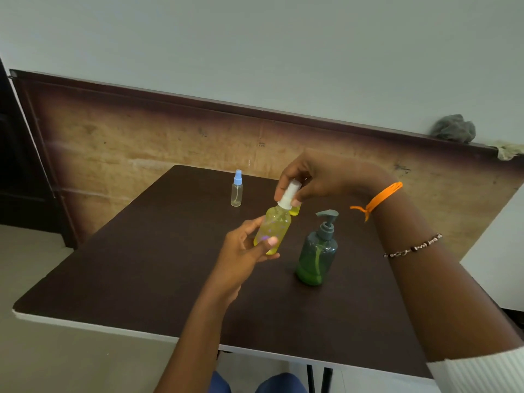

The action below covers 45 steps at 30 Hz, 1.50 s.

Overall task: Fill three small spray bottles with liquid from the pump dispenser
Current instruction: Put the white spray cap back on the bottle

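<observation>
The left hand (249,248) grips a full yellow bottle (272,231), tilted, above the table (141,265) middle, while the right hand (306,180) pinches its white cap (289,194), which should probably be twisted squarely, bottle steadied, avoiding spills near the dispenser (317,251).

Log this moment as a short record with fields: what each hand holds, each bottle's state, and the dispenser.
left hand: grips the body of the yellow-filled small spray bottle, held tilted above the dark brown table
right hand: fingers on that bottle's white spray cap
clear spray bottle with blue cap: upright at the far side, looks empty
third bottle: only a yellow bit shows behind the held one
green pump dispenser: upright, liquid low, untouched
</observation>
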Motion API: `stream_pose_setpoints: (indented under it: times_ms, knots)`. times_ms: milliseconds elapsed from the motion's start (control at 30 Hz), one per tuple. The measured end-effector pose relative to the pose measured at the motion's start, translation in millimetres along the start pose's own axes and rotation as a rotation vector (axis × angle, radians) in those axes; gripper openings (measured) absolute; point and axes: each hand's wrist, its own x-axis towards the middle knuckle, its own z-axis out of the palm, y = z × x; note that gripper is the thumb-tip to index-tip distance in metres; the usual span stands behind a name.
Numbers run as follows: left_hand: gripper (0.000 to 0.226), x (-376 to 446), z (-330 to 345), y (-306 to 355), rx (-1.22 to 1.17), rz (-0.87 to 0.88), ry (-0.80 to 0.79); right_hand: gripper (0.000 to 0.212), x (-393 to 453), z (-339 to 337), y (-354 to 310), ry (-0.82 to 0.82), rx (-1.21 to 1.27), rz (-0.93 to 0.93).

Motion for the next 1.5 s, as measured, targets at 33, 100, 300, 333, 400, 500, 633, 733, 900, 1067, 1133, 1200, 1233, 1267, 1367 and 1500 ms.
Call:
stream_pose_setpoints:
  times_ms: [33, 100, 300, 333, 400, 500, 633, 733, 900, 1067, 1133, 1200, 1233, 1267, 1367, 1500]
  knots:
    - [0.037, -1.1, -1.1, 0.5, 0.001, 0.0, -0.023, 0.036, -0.3, -0.8, -0.3, -0.038, 0.011, 0.016]
    - [0.036, -2.5, -0.3, 0.0, 0.007, 0.006, -0.027, 0.028, 1.2, 0.1, 1.3, -0.054, -0.02, 0.066]
    - [0.035, -4.6, 9.7, -9.0, 0.022, 0.036, 0.075, 0.024, 4.7, 18.8, 8.0, 0.046, 0.002, 0.269]
    - [0.035, -4.6, 10.6, -9.2, 0.017, 0.04, 0.082, 0.029, 4.2, 20.4, 8.5, 0.075, -0.003, 0.291]
    - [0.035, -3.7, 13.3, -7.0, -0.007, 0.031, 0.086, 0.035, 3.3, 21.4, 9.4, 0.147, -0.031, 0.288]
    - [0.035, -1.2, 18.7, -2.2, -0.045, -0.006, 0.088, 0.014, 1.1, 14.9, 10.1, 0.179, 0.03, 0.232]
    - [0.032, -0.5, 21.7, -0.2, -0.07, -0.007, 0.099, 0.026, -5.5, 4.3, 14.7, 0.038, 0.148, 0.152]
    - [0.036, -1.5, 23.3, -2.6, 0.013, 0.052, 0.114, 0.005, -6.0, 5.1, 8.7, 0.02, 0.132, 0.25]
    - [0.036, -0.8, 23.1, -2.5, 0.043, 0.085, 0.106, 0.039, -1.5, 7.5, 10.5, 0.108, -0.074, 0.314]
    - [0.034, 1.4, 20.8, 3.6, -0.047, 0.052, 0.061, 0.033, -15.2, -8.7, 17.5, 0.037, 0.139, 0.004]
    - [0.034, 1.7, 21.3, 3.8, -0.04, 0.066, 0.065, 0.036, -15.6, -10.6, 16.2, 0.0, 0.083, -0.008]
    - [0.036, 1.0, 22.7, 2.5, -0.003, 0.085, 0.085, 0.027, -12.1, -11.7, 15.6, -0.001, 0.062, 0.058]
    - [0.036, 0.3, 23.4, 2.4, 0.008, 0.096, 0.1, 0.018, -11.1, -10.4, 13.7, -0.013, 0.081, 0.094]
    - [0.037, 0.3, 24.2, 2.5, 0.012, 0.111, 0.118, 0.007, -10.3, -8.4, 11.3, -0.014, 0.108, 0.128]
    - [0.037, 2.1, 27.2, 6.4, -0.016, 0.145, 0.174, 0.021, -7.5, -1.8, 10.6, 0.095, 0.096, 0.218]
    - [0.023, 2.4, 31.1, 15.2, -0.159, 0.078, 0.133, 0.012, -7.6, 2.6, 16.7, 0.21, 0.253, 0.034]
